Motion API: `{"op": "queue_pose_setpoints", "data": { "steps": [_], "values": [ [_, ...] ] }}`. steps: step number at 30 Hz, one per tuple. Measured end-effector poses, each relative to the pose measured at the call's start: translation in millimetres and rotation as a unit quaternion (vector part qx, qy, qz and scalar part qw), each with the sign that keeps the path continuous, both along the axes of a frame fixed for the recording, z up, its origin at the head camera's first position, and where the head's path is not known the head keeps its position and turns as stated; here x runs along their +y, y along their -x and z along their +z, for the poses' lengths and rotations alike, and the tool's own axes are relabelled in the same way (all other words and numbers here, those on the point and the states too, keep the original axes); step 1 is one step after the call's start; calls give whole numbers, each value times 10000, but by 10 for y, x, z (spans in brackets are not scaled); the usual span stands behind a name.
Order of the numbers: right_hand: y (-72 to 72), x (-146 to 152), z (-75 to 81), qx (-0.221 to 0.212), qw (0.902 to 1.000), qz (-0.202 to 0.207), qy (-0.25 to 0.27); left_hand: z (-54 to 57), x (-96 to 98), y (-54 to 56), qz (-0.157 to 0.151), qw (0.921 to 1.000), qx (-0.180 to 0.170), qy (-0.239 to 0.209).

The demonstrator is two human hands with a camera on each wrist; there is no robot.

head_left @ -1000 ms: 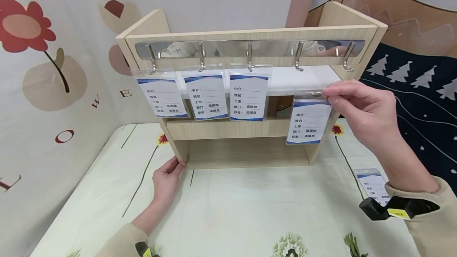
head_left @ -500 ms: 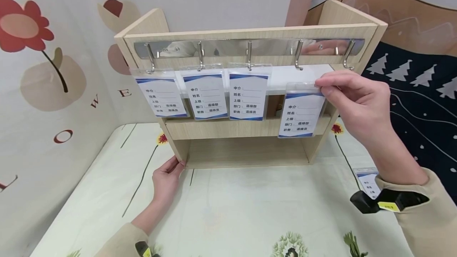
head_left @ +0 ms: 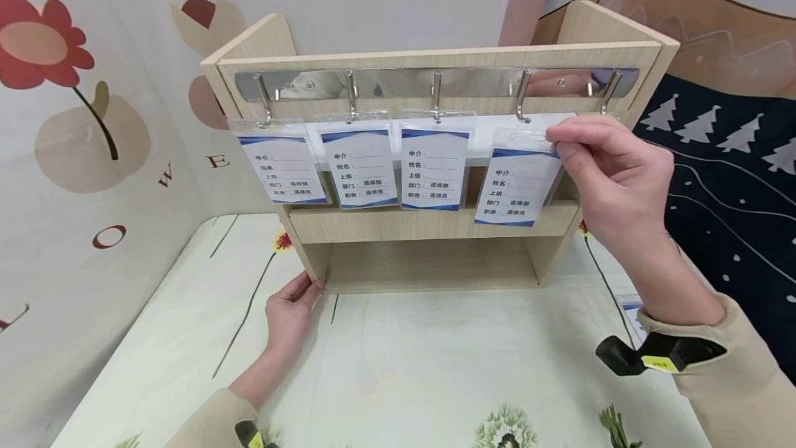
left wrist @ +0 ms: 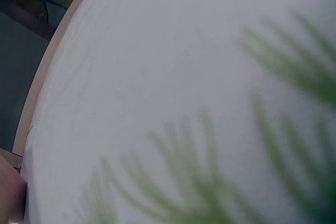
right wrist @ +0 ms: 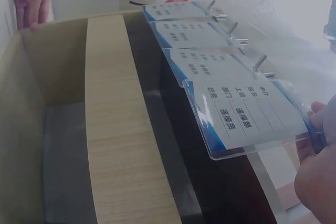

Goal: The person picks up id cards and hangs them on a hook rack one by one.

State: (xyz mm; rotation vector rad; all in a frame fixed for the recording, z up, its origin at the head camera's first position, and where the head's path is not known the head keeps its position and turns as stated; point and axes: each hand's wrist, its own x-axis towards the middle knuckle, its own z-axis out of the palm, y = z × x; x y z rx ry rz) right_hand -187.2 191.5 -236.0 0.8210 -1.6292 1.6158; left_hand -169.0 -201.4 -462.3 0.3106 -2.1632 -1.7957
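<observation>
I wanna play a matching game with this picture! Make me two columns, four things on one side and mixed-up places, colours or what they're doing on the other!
Things
1. Left hand
2. Right hand
3. Row of three badges
4. Big flower

Matches
A. Hanging from hooks
B. Pinching the top corner of a fourth badge
C. Red with a paler middle
D. At the lower left corner of the wooden rack

Right pairs: 1-D, 2-B, 3-A, 4-C

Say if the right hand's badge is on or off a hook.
Off: the fingers pinch the badge; its top edge sits below the fourth hook from the left.
</observation>
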Motion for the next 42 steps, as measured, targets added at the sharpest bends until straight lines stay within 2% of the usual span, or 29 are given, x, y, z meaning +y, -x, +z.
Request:
{"op": "queue_pose_setpoints", "data": {
  "steps": [7, 16, 24, 32, 42],
  "values": [
    [3, -103, 33, 193, 9991, -211, 303, 10, 7, -18, 9, 10000, -48, 37],
    [-5, -164, 59, -32, 9965, -806, 195, 7, 10, -11, 21, 10000, 9, -41],
    [24, -220, 76, 100, 9917, -1279, 124, 9, 12, -29, -46, 9999, -11, -89],
    [10, -264, 115, -120, 9909, -1337, 91, 17, 2, -20, -18, 9999, -8, -99],
    [-37, -258, 152, -100, 9862, -1582, -469, 12, -1, -19, -19, 9999, 12, -99]
  ]
}}
